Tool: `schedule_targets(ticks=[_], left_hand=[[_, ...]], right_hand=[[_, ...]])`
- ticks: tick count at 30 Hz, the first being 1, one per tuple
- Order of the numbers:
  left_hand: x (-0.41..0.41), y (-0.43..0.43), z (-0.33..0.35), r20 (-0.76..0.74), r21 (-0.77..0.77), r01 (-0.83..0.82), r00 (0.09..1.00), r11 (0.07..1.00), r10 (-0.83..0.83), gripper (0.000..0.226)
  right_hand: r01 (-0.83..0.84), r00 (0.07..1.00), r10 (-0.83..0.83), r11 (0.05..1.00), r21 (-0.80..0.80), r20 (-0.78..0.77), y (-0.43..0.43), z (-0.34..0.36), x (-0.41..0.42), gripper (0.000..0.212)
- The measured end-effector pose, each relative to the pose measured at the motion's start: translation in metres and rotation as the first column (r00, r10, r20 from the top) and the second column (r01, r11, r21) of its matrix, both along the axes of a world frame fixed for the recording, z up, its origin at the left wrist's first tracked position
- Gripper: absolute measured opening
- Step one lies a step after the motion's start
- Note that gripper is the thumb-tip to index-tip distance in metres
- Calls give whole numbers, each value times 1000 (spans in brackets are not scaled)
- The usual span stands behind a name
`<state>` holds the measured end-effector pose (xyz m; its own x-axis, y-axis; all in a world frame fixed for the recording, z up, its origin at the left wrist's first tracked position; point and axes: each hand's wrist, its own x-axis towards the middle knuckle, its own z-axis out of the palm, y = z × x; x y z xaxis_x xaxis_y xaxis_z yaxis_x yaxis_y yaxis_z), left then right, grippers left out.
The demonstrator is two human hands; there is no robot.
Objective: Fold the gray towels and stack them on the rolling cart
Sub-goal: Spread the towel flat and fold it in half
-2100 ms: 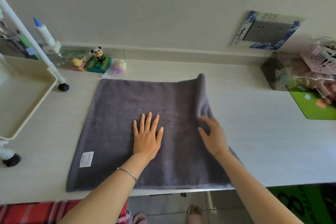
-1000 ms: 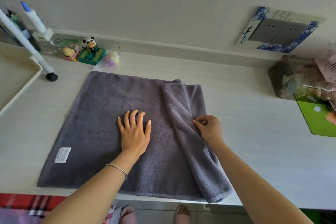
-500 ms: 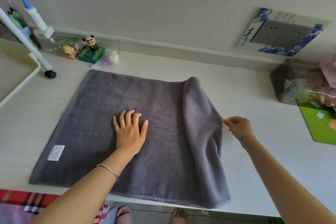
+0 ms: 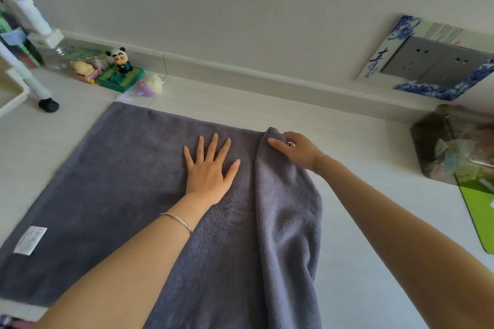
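Observation:
A gray towel [image 4: 112,184] lies spread on the white table, a white label near its left front corner. Its right edge is rolled over into a loose fold [image 4: 288,216] running front to back. My left hand [image 4: 209,168] presses flat on the towel's middle, fingers spread. My right hand [image 4: 296,149] grips the far right corner of the fold, fingers curled round the cloth. The rolling cart [image 4: 13,88] shows only as a cream tray corner and a white leg at the far left.
Small toy figures [image 4: 117,69] and a bottle [image 4: 34,24] stand along the wall at the back left. A dark clear box [image 4: 454,147] and a green mat [image 4: 478,211] sit at the right. A wall socket [image 4: 433,61] is above them.
My right hand has gone from the fold's middle right edge to its far corner and taken hold there. My left hand stays flat on the towel. The view has moved closer.

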<state>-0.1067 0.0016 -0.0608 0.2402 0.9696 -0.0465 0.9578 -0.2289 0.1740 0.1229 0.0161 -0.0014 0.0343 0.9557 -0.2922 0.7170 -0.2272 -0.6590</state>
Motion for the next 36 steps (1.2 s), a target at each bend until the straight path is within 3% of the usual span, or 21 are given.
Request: schedule_targets(ticks=[4, 7, 10, 12, 15, 18, 21, 24, 25, 30, 36], left_hand=[[1, -1, -1, -12, 8, -3, 1000, 1000, 3, 78], [0, -1, -2, -4, 16, -8, 1000, 1000, 8, 78], [1, -2, -2, 2, 25, -10, 1000, 1000, 10, 77], [1, -2, -2, -2, 32, -8, 1000, 999, 9, 77], [0, -1, -3, -2, 41, -11, 1000, 999, 11, 79], [0, -1, -3, -4, 50, -11, 1000, 999, 11, 80], [0, -2, -2, -12, 54, -12, 1000, 998, 12, 80], [1, -2, -2, -6, 57, -15, 1000, 998, 15, 79], [1, -2, -2, 1, 57, -18, 1000, 998, 18, 77], [1, -2, -2, 12, 64, -19, 1000, 998, 18, 76], [1, -2, -2, 7, 53, -15, 1000, 998, 14, 88]], right_hand=[[39, 996, -40, 999, -15, -80, 11, 7, 17, 51], [-83, 995, 86, 993, -81, 40, 18, 23, 44, 54], [-25, 992, 36, 995, -97, 119, 28, 40, 76, 59], [12, 996, -2, 994, -105, 90, 31, 42, 89, 50], [-138, 989, 144, 973, -183, 23, 31, 30, 82, 31], [-187, 979, 200, 957, -221, 39, 25, 13, 68, 29], [-144, 989, 140, 986, -84, -52, 18, 13, 64, 15], [-2, 946, 18, 999, 49, -324, 15, 18, 66, 14], [-2, 939, 20, 999, 54, -342, 14, 19, 67, 15], [-181, 982, 184, 981, -75, 37, 10, 2, 79, 21], [-260, 947, 265, 964, -51, 182, 12, 2, 87, 16]])
